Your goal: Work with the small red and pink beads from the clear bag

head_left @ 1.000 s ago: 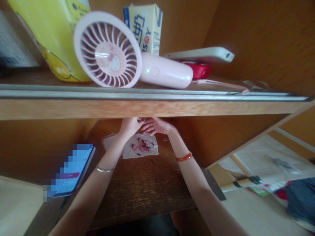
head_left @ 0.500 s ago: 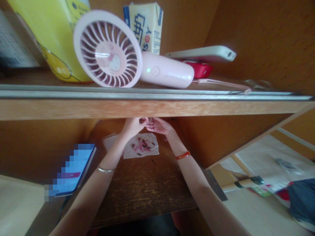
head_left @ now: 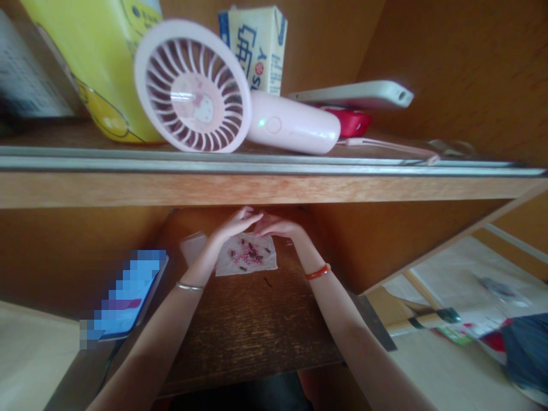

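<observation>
My left hand (head_left: pixel 236 224) is raised at the back of the desk, below the shelf edge. Its fingers are stretched out and apart, reaching to the tips of my right hand (head_left: pixel 276 226). The right fingers are bent and pressed together; whatever is between them is too small to make out. Just below both hands, a crinkled clear plastic sheet (head_left: pixel 222 266) lies on the desk with several pink beads (head_left: pixel 246 255) and dark brown slim pieces (head_left: pixel 252 251) on it. A few more pink beads (head_left: pixel 289 242) lie by my right wrist.
A wooden shelf edge (head_left: pixel 257 189) crosses above my hands. On it are a pink handheld fan (head_left: pixel 295 123), a drink carton (head_left: pixel 269 51), a yellow container (head_left: pixel 103 85) and a white device (head_left: pixel 355 94). A phone (head_left: pixel 132 302) leans at the left. A dark thread (head_left: pixel 268 282) lies on the desk.
My left hand has gone from a pinch beside the right fingertips to stretched fingers, slightly lower. My right hand has turned its fingers downward and inward. The bead sheet stays put.
</observation>
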`<state>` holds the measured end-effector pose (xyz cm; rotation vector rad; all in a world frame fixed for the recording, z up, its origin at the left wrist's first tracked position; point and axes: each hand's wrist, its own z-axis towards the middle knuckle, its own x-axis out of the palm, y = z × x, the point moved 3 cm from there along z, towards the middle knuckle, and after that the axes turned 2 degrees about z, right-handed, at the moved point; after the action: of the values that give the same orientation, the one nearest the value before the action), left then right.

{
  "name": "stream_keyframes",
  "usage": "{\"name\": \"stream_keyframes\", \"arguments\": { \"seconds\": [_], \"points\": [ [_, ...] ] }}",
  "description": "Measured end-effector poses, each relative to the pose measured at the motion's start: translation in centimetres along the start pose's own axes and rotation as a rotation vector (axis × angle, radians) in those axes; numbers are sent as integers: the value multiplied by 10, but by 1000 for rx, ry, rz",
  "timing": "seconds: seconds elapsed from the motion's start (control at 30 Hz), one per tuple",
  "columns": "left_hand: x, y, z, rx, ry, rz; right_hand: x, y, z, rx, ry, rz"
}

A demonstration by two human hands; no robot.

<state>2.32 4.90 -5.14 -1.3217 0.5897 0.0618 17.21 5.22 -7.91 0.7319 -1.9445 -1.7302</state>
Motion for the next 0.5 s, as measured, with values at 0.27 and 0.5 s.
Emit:
{"name": "stream_keyframes", "arguments": {
  "seconds": [0.27,0.5],
  "points": [
    [14,15,5,89,30,-103,4,3,12,-63,-62,-391],
    [9,13,5,81,-8,-97,2,-8,20,-79,-33,-479]
  ]
}}
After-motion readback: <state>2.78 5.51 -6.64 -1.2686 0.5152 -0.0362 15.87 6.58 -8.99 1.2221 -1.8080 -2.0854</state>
